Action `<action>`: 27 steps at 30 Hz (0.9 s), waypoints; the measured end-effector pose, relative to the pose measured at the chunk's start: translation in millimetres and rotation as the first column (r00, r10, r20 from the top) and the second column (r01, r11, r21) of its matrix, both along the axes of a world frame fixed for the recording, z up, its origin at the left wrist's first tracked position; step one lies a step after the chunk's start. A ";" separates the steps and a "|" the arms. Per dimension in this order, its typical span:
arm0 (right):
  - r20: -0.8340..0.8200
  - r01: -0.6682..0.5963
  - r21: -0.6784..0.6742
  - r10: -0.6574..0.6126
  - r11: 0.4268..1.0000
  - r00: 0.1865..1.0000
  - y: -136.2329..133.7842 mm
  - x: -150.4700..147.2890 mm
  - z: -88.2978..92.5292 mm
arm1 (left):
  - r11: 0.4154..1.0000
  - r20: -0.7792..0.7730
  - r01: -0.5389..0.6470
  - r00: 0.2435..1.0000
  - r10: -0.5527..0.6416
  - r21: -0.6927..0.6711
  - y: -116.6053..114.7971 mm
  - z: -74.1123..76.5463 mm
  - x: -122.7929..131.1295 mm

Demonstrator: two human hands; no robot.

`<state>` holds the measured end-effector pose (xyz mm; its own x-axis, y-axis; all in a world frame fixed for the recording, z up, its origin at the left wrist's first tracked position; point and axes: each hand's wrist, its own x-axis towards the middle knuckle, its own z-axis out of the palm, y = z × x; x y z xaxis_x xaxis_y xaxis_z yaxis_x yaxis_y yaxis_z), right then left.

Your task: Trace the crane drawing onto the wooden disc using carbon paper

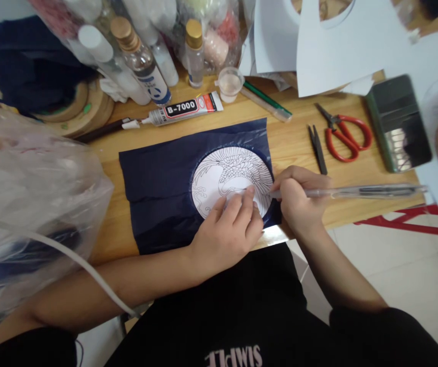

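A round white paper (pixel 211 178) printed with a crane-like bird in black line lies on a dark blue sheet (pixel 158 193), towards its right end. My left hand (pixel 230 224) rests flat with its fingers stretched over the lower part of the paper, pressing on it. In my right hand (pixel 301 196) is a clear pen (pixel 364 191), its shaft pointing out to the right. The pen's tip is at the right edge of the round paper, partly hidden by my fingers.
Behind the sheet lie a B-7000 glue tube (pixel 184 109), a small plastic cup (pixel 229 84) and a green pencil (pixel 268 97). Bottles (pixel 142 66) stand at the back. Right are tweezers (pixel 318 150), red-handled scissors (pixel 347 135) and a phone (pixel 400 122). A plastic bag (pixel 39 199) and cable (pixel 70 255) are left.
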<state>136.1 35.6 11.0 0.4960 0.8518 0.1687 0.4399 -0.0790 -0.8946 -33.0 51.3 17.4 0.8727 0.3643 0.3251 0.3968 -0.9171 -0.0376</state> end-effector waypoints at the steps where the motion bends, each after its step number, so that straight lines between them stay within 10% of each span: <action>1: 0.000 -0.006 -0.002 0.006 1.000 1.000 -0.1 0.2 0.3 | 1.000 -0.002 -0.001 1.000 0.001 0.004 0.1 -0.1 0.1; 27: -0.001 -0.086 -0.005 0.086 0.996 0.996 -5.1 2.5 0.2 | 1.000 0.007 0.002 1.000 -0.002 0.008 0.2 0.9 0.6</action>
<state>138.5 30.4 11.2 0.4212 0.8920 0.1641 0.4446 -0.0453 -0.8946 -32.4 51.5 18.3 0.8709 0.3600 0.3345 0.3954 -0.9175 -0.0419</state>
